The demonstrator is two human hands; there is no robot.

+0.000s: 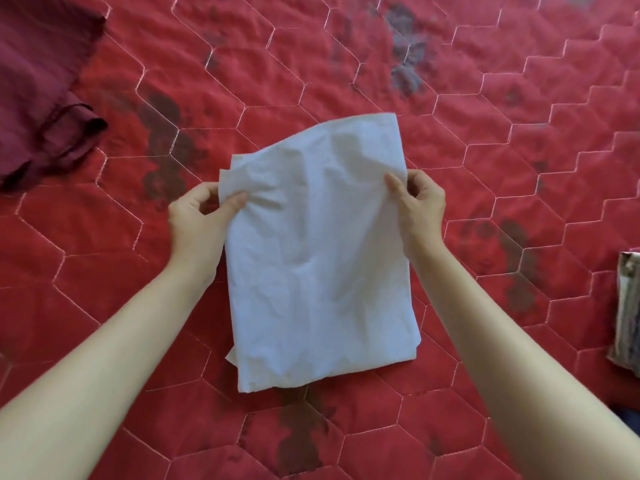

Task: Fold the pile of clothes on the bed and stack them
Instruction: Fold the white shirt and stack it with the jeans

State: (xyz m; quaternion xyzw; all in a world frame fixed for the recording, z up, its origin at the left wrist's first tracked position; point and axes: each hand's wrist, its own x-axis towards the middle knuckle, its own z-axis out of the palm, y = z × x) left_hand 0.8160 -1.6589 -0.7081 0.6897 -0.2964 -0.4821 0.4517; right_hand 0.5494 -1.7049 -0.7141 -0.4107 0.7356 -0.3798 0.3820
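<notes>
A white garment [318,258], folded into a long rectangle, lies in the middle of the red quilted bed [485,133]. My left hand [199,216] pinches its left edge near the far end, thumb on top of the cloth. My right hand [420,206] pinches the right edge at the same height. The far end of the garment is lifted off the bed and curls upward between my hands. Its near end rests flat on the quilt.
A dark maroon garment [38,95] lies bunched at the far left of the bed. A folded striped grey-and-white cloth [628,313] sits at the right edge of the view. The quilt shows white hexagon stitching and dark flower prints.
</notes>
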